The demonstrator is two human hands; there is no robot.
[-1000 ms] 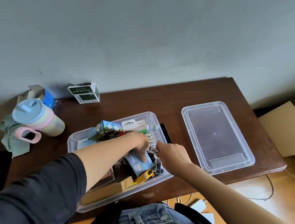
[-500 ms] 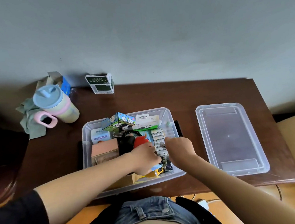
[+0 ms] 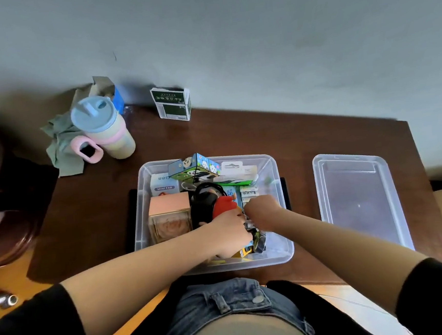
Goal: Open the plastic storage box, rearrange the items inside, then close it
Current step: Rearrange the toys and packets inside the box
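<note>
Head view shows the brown table [image 3: 238, 139] carrying the open storage box [image 3: 279, 194], its lid [image 3: 359, 198] lying flat just to the right. Both forearms reach into the box's near right part. The left hand [image 3: 229, 232] has fingers curled among the packed items; the right hand [image 3: 262, 211] is fisted beside it. Whether either grips anything cannot be told.
</note>
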